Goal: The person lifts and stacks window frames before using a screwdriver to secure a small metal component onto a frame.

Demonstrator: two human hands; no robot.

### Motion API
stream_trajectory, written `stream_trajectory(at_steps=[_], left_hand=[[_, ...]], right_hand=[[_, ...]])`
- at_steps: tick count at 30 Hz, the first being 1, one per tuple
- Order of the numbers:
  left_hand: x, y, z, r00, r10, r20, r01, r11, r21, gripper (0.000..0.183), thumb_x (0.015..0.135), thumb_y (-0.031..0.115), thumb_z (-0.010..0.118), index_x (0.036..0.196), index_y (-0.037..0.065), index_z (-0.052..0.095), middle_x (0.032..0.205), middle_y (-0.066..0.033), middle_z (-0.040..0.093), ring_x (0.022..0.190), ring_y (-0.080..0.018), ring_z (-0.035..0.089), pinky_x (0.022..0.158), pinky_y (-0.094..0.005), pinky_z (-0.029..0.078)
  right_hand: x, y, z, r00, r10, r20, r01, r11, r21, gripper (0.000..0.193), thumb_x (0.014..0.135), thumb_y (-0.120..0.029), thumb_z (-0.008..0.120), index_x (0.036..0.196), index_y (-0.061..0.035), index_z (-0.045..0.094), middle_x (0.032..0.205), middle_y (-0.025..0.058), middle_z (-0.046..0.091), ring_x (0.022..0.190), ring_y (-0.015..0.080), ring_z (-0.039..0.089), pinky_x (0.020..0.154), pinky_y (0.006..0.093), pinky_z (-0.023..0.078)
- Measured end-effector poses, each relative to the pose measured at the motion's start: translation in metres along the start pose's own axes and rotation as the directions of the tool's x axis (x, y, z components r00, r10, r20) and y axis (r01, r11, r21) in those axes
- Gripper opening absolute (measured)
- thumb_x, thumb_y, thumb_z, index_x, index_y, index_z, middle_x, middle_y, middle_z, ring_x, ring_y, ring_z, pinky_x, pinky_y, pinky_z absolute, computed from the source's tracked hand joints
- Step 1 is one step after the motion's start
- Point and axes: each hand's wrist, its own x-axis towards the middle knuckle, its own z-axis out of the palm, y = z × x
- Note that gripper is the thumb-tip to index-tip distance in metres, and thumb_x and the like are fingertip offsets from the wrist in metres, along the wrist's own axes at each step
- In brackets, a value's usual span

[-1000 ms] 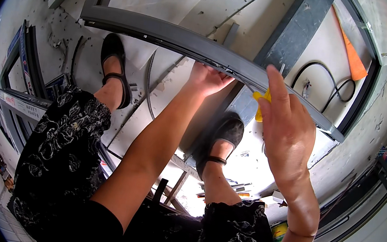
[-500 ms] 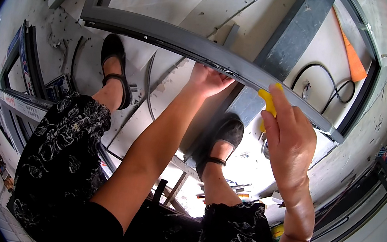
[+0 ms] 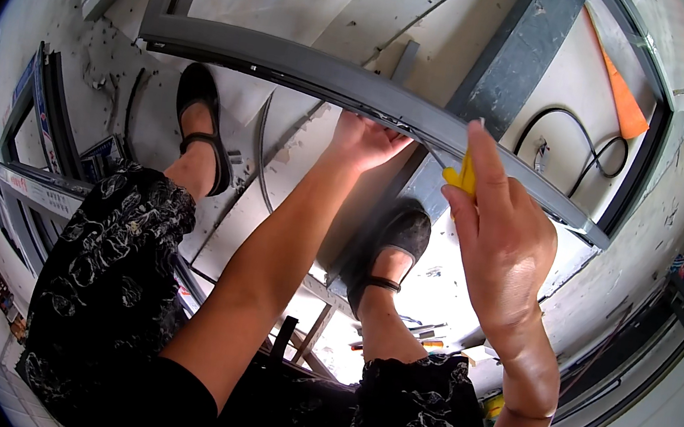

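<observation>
A large grey metal frame (image 3: pixel 294 56), like a window or door frame, lies across the upper part of the view. Along its near edge runs a dark slot. My left hand (image 3: pixel 363 141) is at the middle of that edge, fingers curled against it and partly hidden beneath the rail. To its right, my right hand (image 3: pixel 508 246) is closed around a yellow-handled tool (image 3: pixel 467 175). From the handle a thin metal shaft points left toward the slot near my left fingers; its tip is hard to make out.
Under the frame runs a dark grey beam (image 3: pixel 517 55). An orange triangular piece (image 3: pixel 624 100) and a looped black cable (image 3: pixel 539 119) lie within the frame's right part. More frame pieces (image 3: pixel 49 120) stand at left. My black shoes (image 3: pixel 201 98) are on the floor, with small scraps around.
My right hand has shifted slightly left and turned the yellow handle, so the thin shaft now shows. My left hand and the frame have hardly moved.
</observation>
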Motion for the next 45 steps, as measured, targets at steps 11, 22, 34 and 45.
stream_trajectory(at_steps=[11,22,34,45], left_hand=[[0.002,-0.001,0.0,1.0,0.0,-0.022,-0.001,1.0,-0.024,0.038,0.093,0.037,0.05,0.106,0.005,0.066,0.116,-0.012,0.064,0.118,-0.0295,0.054,0.109,-0.0495,0.037],[0.001,0.0,-0.001,1.0,0.0,-0.004,0.0,1.0,-0.006,0.036,0.093,0.035,0.05,0.104,0.005,0.065,0.112,-0.0121,0.065,0.114,-0.0291,0.057,0.106,-0.0484,0.041],[-0.001,-0.002,0.003,1.0,-0.015,-0.004,0.015,1.0,-0.023,0.035,0.093,0.036,0.051,0.103,0.005,0.065,0.113,-0.0113,0.065,0.117,-0.0283,0.055,0.109,-0.047,0.038],[0.002,-0.001,0.002,1.0,-0.002,-0.019,0.001,1.0,-0.008,0.036,0.094,0.036,0.049,0.104,0.005,0.063,0.113,-0.0118,0.063,0.115,-0.029,0.055,0.107,-0.0494,0.04]], right_hand=[[0.002,0.01,-0.005,0.983,-0.16,-0.092,0.152,0.984,-0.088,0.045,0.073,-0.004,0.073,0.117,-0.0056,0.061,0.082,0.0101,0.06,0.071,0.025,0.059,0.061,0.0311,0.049],[-0.002,0.009,-0.007,0.973,-0.223,-0.062,0.222,0.975,-0.03,0.047,0.07,-0.001,0.074,0.115,-0.0038,0.061,0.085,0.0136,0.058,0.073,0.0289,0.058,0.064,0.0338,0.049],[-0.002,0.014,0.003,0.984,-0.172,-0.048,0.171,0.985,-0.017,0.051,0.071,0.0,0.073,0.118,-0.0051,0.057,0.078,0.0113,0.056,0.069,0.027,0.056,0.062,0.0351,0.048],[0.003,0.004,-0.003,1.0,0.005,-0.009,-0.004,1.0,0.03,0.038,0.071,0.001,0.073,0.107,-0.0041,0.064,0.082,0.0103,0.058,0.071,0.0265,0.057,0.064,0.0357,0.049]])
